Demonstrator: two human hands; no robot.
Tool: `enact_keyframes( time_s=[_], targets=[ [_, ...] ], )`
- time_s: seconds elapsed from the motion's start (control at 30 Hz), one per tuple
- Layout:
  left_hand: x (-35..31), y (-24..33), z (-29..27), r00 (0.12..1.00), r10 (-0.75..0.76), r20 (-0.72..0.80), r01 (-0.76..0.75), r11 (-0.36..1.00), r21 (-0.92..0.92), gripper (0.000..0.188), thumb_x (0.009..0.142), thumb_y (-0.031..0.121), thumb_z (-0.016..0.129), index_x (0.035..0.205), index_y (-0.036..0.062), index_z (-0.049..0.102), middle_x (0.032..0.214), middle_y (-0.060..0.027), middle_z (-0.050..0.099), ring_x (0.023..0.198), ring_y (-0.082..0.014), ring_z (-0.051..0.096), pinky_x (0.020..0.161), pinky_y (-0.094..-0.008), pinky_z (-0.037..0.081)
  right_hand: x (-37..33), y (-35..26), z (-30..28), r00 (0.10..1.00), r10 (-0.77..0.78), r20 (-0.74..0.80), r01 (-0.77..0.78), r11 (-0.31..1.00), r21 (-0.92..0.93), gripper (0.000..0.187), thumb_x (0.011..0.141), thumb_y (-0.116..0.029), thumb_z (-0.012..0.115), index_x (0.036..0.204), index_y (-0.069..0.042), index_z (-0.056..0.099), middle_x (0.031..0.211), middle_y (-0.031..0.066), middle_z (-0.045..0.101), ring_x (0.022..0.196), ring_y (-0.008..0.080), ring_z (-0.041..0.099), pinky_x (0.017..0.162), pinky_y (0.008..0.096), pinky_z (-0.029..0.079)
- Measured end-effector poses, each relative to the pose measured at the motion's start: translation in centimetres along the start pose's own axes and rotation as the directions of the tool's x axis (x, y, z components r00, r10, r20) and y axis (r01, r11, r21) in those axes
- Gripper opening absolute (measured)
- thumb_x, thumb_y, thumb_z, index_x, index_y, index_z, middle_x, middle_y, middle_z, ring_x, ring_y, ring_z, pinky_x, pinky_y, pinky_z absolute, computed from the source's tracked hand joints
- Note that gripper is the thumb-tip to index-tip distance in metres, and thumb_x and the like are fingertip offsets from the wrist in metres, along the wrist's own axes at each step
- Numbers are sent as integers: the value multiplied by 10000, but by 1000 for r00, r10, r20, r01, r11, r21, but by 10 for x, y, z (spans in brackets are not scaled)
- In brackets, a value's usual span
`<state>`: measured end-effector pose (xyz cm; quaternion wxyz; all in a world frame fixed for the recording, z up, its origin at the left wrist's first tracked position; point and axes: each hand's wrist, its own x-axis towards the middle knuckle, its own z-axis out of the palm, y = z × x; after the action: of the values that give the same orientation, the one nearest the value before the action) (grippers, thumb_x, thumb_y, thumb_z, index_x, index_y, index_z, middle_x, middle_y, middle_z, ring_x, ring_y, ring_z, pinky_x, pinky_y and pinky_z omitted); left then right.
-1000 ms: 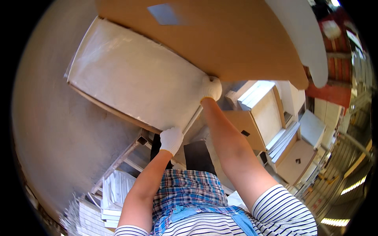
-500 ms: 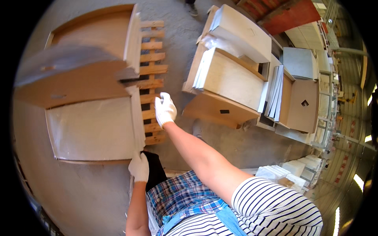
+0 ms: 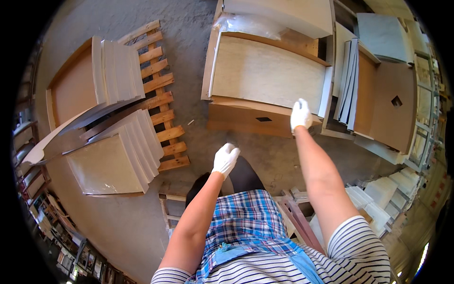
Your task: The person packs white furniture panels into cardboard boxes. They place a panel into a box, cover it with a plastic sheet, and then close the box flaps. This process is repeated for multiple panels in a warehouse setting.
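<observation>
Both of my hands wear white knitted gloves. My left hand [image 3: 226, 160] hangs in front of my thighs, over the floor, its fingers curled in with nothing showing in them. My right hand [image 3: 301, 115] reaches forward, fingers stretched out, over the near edge of an open cardboard box [image 3: 222, 105]. A pale flat panel [image 3: 269, 71] lies in that box, with a white strip along its right side. Whether my fingertips touch the panel or the box edge, I cannot tell. The box's brown flap [image 3: 246, 124] with a diamond-shaped hole hangs down toward me.
At the left, a wooden pallet [image 3: 163, 116] carries stacked cartons [image 3: 120, 71] and an opened carton with a pale top [image 3: 101, 165]. Clear plastic wrap [image 3: 248, 24] lies behind the panel. Further right stands another open box [image 3: 385, 99]. Wooden framing [image 3: 302, 222] is close by my right side.
My view has turned right, toward the box with the panel. My left hand has come away from the left carton, and my right hand has moved from beside the pallet to the box edge.
</observation>
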<state>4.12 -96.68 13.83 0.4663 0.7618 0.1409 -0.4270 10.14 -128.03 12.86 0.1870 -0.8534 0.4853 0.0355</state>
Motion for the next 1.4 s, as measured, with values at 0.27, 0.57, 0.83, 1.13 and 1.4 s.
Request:
enact_keyframes(
  time_s=[0.27, 0.57, 0.83, 1.13, 1.4],
  targets=[
    [153, 32, 76, 875, -24, 483, 450, 408, -795, 154, 964, 157, 563, 1001, 8, 572, 878, -50, 609, 782, -211, 597, 677, -348, 492, 96, 45, 51, 927, -335, 167, 354, 930, -99, 354, 942, -350, 534, 1241, -186, 626, 1228, 117, 648, 1142, 334, 593, 974, 435, 470],
    [259, 79, 111, 840, -349, 416, 445, 4, -896, 861, 932, 256, 632, 1521, -51, 84, 1568, -308, 151, 1431, -453, 246, 1178, -504, 266, 186, -28, 141, 768, -600, 224, 638, 745, -194, 504, 926, -381, 564, 1357, -122, 526, 1414, 132, 508, 1294, 337, 467, 1080, 482, 378],
    [264, 101, 82, 819, -377, 432, 453, -37, -891, 833, 929, 274, 649, 1545, 64, 128, 1589, -275, 44, 1454, -464, 164, 1141, -605, 269, 245, -92, 157, 754, -578, 314, 657, 664, -356, 615, 913, -405, 566, 1437, -109, 443, 1458, 145, 446, 1327, 324, 437, 1100, 477, 355],
    [276, 102, 81, 814, -350, 464, 474, -63, -878, 853, 927, 400, 672, 1557, 157, 151, 1629, -127, 66, 1481, -408, 115, 1135, -649, 249, 260, -109, 136, 720, -482, 500, 684, 615, -392, 831, 817, -535, 645, 1495, -131, 386, 1547, 121, 368, 1423, 277, 358, 1129, 448, 311],
    [276, 103, 86, 836, -357, 417, 452, 16, -892, 814, 931, 439, 656, 1546, 157, 204, 1622, -120, 147, 1464, -389, 188, 1132, -651, 244, 281, -108, 130, 655, -544, 525, 733, 626, -266, 817, 764, -513, 702, 1449, -136, 464, 1486, 127, 457, 1375, 301, 422, 1132, 425, 332]
  ],
)
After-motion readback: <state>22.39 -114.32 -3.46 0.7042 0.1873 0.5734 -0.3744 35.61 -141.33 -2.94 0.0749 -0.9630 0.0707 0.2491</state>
